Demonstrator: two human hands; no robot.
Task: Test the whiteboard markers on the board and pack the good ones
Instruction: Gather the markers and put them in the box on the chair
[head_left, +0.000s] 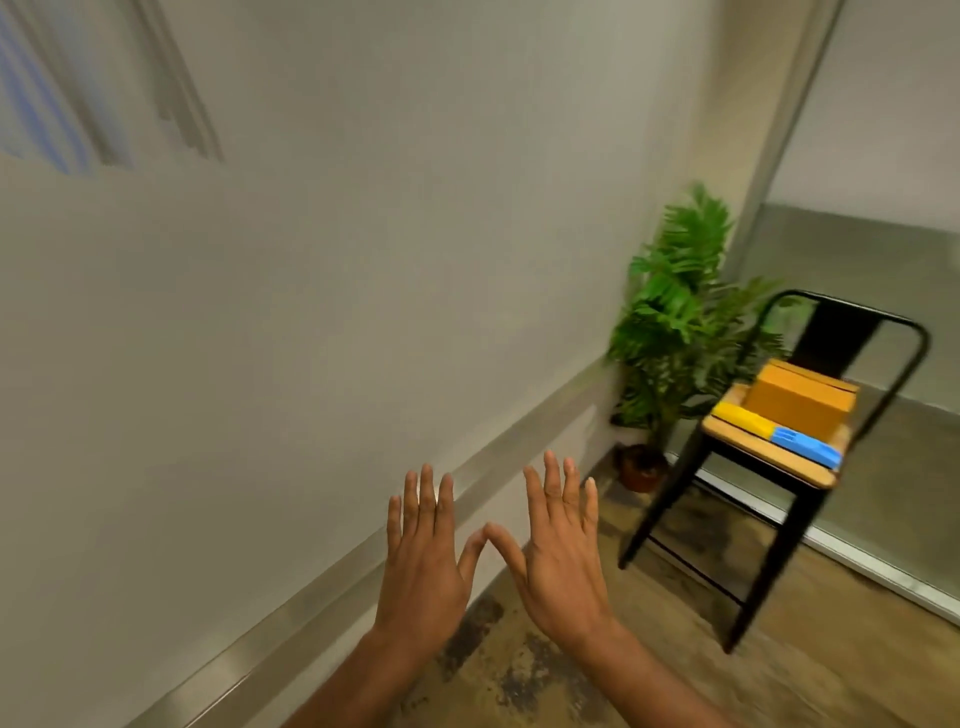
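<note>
While raised side by side at near centre, holding nothing: left hand (421, 566) and right hand (563, 566), backs toward the head camera, fingers straight and spread, thumb tips touching. Board (260, 338) filling the left. Far right, on chair (831, 338) seat: box (800, 402), with blurred yellow and blue markers (748, 421) in a row just along its near side. Plant (680, 312) left of chair.
</note>
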